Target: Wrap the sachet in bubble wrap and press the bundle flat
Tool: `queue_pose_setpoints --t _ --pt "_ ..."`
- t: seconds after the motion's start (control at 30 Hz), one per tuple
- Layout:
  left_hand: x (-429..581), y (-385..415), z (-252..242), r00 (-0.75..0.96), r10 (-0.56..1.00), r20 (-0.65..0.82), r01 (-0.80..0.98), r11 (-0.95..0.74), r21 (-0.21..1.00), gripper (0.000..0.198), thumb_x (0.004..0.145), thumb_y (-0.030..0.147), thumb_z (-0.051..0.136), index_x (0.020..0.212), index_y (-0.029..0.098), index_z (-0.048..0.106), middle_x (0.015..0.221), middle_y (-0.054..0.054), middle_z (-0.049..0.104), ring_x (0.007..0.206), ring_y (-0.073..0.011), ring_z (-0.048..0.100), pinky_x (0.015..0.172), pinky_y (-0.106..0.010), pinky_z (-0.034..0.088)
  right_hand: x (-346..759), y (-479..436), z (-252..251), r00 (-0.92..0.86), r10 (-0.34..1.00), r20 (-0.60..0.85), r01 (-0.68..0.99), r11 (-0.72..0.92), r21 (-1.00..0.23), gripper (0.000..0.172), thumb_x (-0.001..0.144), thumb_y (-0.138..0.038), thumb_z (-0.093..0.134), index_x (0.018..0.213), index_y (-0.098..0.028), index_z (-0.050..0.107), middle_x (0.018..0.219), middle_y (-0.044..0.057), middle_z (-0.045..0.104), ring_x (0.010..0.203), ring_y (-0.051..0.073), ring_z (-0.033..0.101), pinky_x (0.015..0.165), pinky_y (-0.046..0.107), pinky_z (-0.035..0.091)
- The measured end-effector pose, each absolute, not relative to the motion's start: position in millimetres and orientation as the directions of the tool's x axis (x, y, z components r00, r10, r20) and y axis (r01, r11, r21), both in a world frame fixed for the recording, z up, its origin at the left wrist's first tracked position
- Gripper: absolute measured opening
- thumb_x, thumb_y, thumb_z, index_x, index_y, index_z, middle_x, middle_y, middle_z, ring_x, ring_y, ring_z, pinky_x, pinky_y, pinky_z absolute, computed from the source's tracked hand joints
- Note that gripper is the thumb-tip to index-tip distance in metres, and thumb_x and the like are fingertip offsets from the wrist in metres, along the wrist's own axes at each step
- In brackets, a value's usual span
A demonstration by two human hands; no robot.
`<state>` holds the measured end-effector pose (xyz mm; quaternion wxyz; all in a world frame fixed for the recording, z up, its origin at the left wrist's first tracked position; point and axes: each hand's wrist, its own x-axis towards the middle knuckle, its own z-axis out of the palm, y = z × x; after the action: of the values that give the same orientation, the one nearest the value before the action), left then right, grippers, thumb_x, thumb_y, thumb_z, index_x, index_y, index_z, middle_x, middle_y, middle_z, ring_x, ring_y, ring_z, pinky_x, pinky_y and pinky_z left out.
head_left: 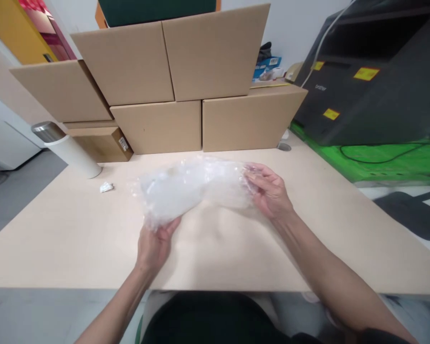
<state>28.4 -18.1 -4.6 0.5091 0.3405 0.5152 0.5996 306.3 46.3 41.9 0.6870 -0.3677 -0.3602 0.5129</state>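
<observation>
Your right fingers (262, 181) pinch one end of the clear plastic packaging (189, 186); your left fingers (172, 226), partly hidden, seem to grip the other. It spans between them, above the counter (236, 258).

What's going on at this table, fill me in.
A person is handling a piece of clear, crinkled plastic with both bare hands. The left hand holds one end from below, and the right hand grips the other, so it spans between them, seemingly raised over the table. It is blurred, so I can't tell whether anything is inside. A white bottle stands to the left, and cardboard boxes stand behind.
</observation>
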Motion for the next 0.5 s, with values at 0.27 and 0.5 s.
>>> queue_pose_setpoints --t 0.27,0.5 --pt "13 -79 -6 0.158 0.828 -0.537 -0.213 0.560 0.801 0.036 0.090 0.044 0.067 0.108 0.014 0.066 0.115 -0.016 0.072 0.096 -0.0258 0.074 0.087 -0.038 0.060 343 72 20 0.552 0.767 0.326 -0.098 0.449 -0.888 0.027 0.063 -0.030 0.084 0.085 -0.022 0.071 0.079 -0.001 0.068 0.070 0.013 0.062 0.071 0.030 0.052" --pt "10 -96 37 0.424 0.828 -0.366 0.410 0.185 0.893 0.040 0.099 0.048 0.048 0.091 0.017 0.073 0.084 -0.007 0.072 0.068 -0.0156 0.069 0.062 -0.027 0.056 380 82 14 0.699 0.651 0.295 0.139 0.281 -0.949 0.017 0.070 -0.007 0.062 0.080 -0.020 0.068 0.081 -0.001 0.065 0.077 0.012 0.058 0.076 0.028 0.047"
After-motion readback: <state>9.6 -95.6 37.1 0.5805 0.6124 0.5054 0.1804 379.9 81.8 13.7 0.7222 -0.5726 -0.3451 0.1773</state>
